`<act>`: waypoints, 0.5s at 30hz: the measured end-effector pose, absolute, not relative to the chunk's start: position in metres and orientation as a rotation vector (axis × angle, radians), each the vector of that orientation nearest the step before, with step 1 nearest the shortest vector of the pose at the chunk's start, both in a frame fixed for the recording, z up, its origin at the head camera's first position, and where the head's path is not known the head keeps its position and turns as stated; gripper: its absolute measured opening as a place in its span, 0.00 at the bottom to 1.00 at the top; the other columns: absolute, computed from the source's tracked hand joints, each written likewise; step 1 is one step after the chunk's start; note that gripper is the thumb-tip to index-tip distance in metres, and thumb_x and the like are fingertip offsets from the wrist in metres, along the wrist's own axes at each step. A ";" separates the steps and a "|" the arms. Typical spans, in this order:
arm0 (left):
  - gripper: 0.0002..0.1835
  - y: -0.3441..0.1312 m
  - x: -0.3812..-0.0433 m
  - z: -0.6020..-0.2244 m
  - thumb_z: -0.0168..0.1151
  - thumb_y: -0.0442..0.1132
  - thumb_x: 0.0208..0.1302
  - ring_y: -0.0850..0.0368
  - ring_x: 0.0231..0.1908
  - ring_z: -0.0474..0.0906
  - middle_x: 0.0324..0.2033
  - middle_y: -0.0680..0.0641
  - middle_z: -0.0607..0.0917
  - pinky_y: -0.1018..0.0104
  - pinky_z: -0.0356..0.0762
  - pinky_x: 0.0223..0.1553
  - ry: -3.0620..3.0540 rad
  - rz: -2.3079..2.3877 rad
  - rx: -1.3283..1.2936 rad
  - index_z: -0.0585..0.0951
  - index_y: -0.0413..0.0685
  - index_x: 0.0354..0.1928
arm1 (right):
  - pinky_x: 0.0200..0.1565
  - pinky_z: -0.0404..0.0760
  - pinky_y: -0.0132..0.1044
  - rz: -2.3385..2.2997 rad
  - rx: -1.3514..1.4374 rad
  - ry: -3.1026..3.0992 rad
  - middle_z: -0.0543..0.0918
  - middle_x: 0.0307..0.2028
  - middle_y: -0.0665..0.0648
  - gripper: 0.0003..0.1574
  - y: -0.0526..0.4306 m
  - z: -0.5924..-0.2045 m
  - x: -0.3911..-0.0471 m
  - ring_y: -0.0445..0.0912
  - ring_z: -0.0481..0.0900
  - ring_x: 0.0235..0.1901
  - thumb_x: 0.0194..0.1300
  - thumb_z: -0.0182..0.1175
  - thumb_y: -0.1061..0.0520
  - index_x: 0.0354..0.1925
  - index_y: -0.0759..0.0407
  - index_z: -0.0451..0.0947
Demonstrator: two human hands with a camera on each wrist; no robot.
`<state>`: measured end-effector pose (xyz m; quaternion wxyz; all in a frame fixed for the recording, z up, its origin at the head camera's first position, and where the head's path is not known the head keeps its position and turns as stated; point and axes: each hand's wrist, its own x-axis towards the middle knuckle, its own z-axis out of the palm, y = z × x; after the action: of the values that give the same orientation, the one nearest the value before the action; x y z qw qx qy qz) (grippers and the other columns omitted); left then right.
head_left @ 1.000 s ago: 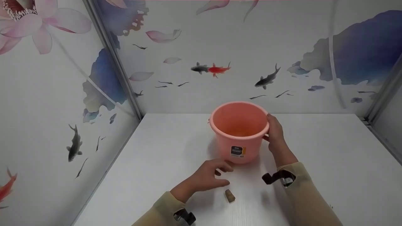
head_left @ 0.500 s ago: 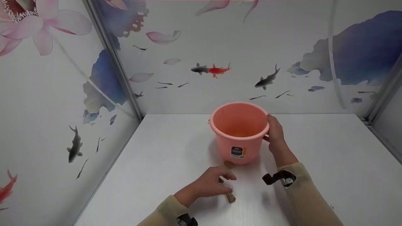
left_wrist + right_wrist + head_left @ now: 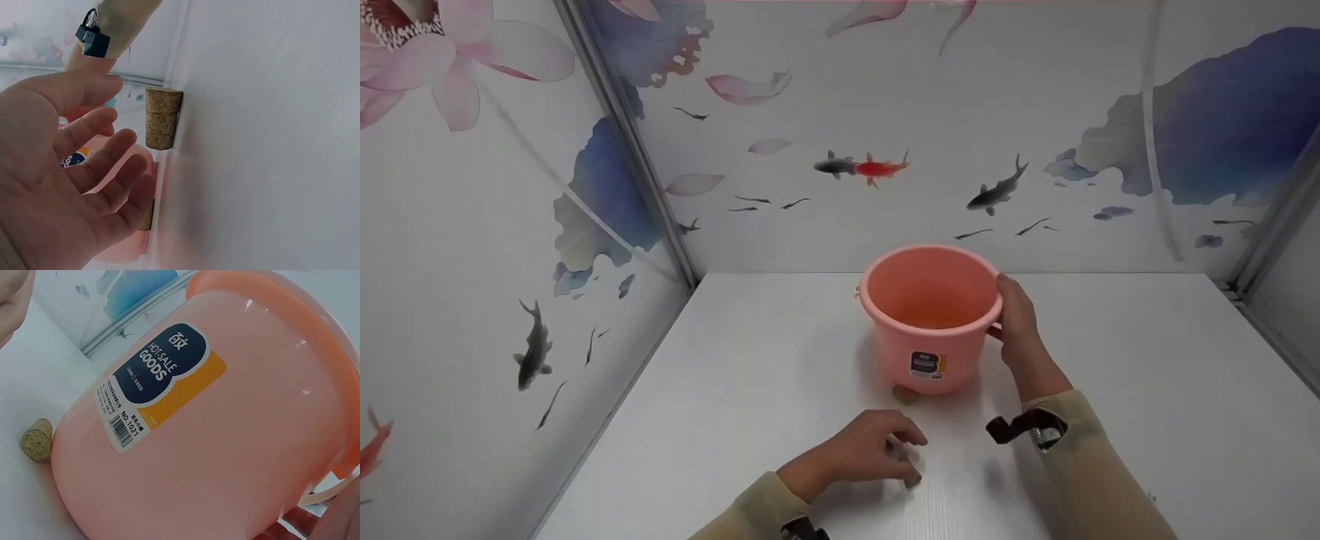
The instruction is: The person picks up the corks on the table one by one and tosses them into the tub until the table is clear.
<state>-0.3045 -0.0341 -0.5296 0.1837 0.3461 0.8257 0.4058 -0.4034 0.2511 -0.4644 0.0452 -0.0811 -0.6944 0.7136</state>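
A pink bucket (image 3: 934, 356) with a label stands on the white table, and my right hand (image 3: 1018, 315) grips its right side at the rim. One cork stopper (image 3: 905, 394) is at the foot of the bucket, also seen as a cork (image 3: 37, 440) in the right wrist view. Nearer me, my left hand (image 3: 874, 448) hovers over a second cork stopper (image 3: 913, 480), mostly hidden by the thumb. In the left wrist view that cork (image 3: 163, 118) shows apart from the loosely bent fingers (image 3: 126, 169), with nothing held.
The white table (image 3: 750, 360) is bounded by a back wall (image 3: 885, 217) and a left wall (image 3: 472, 262), both printed with fish and petals. Metal frame posts (image 3: 630, 142) stand in the corners.
My left hand has drawn back from the bucket's foot toward the nearer cork, now partly covering it. The other cork has come into sight by the bucket. The right hand and bucket stay put.
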 end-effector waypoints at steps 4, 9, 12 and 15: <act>0.19 -0.034 -0.304 -0.532 0.79 0.44 0.61 0.68 0.40 0.78 0.44 0.56 0.89 0.74 0.80 0.49 2.322 1.105 0.992 0.89 0.52 0.54 | 0.51 0.82 0.39 2.183 -0.231 -2.109 0.82 0.50 0.49 0.37 0.253 -0.465 -0.403 0.44 0.81 0.50 0.83 0.36 0.31 0.73 0.51 0.67; 0.18 -0.034 -0.304 -0.535 0.79 0.44 0.61 0.69 0.38 0.77 0.40 0.57 0.89 0.75 0.79 0.45 2.315 1.114 0.984 0.90 0.52 0.52 | 0.50 0.82 0.38 2.193 -0.238 -2.105 0.81 0.52 0.51 0.37 0.252 -0.466 -0.404 0.47 0.81 0.51 0.83 0.37 0.31 0.73 0.50 0.67; 0.17 -0.034 -0.303 -0.535 0.80 0.43 0.60 0.69 0.37 0.77 0.38 0.58 0.88 0.76 0.78 0.43 2.315 1.115 0.973 0.90 0.51 0.51 | 0.50 0.83 0.38 2.196 -0.239 -2.108 0.81 0.54 0.52 0.37 0.252 -0.466 -0.405 0.48 0.81 0.53 0.83 0.37 0.31 0.74 0.49 0.67; 0.15 -0.033 -0.302 -0.535 0.79 0.41 0.60 0.70 0.36 0.76 0.36 0.60 0.87 0.77 0.77 0.41 2.325 1.086 0.977 0.90 0.51 0.49 | 0.49 0.83 0.37 2.188 -0.246 -2.111 0.80 0.54 0.52 0.36 0.252 -0.466 -0.405 0.49 0.81 0.53 0.83 0.36 0.32 0.73 0.50 0.67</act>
<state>-0.3019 -0.0328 -0.5352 0.1967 0.3489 0.8301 0.3880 -0.4048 0.2524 -0.4660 0.0457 -0.0807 -0.6913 0.7166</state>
